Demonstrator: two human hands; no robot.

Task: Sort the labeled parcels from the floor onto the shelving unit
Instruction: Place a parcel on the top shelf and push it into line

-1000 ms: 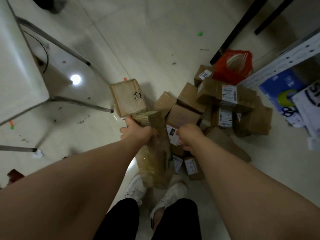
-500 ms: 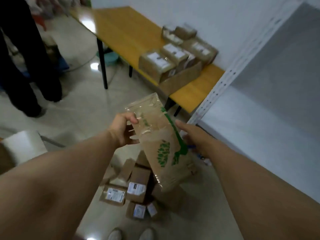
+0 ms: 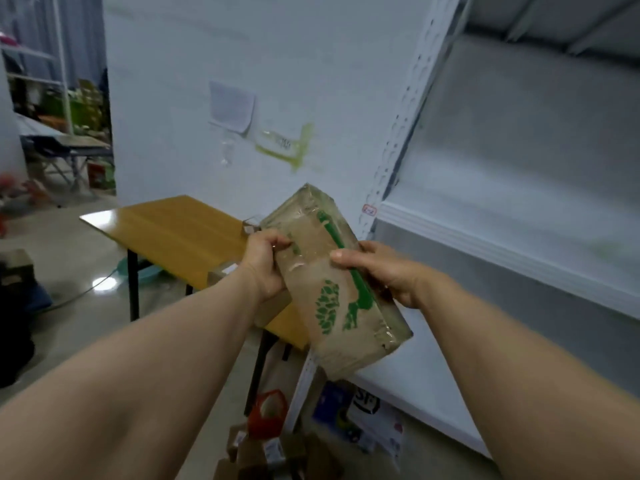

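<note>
- Brown, tape-wrapped parcel (image 3: 332, 289) with green print, held in mid-air before the white shelving unit (image 3: 502, 244).
- Long axis slants from upper left, far end, to lower right.
- Left hand (image 3: 265, 265) grips its left edge; right hand (image 3: 384, 271) grips its right edge.

Both bare forearms extend forward from the lower corners of the view and converge near centre. The left hand (image 3: 264, 265) grips the left edge of the taped brown parcel (image 3: 332, 306), fingers curled onto its front face. The right hand (image 3: 384, 273) grips the right edge, thumb laid across the front face, fingers hidden behind.
</note>
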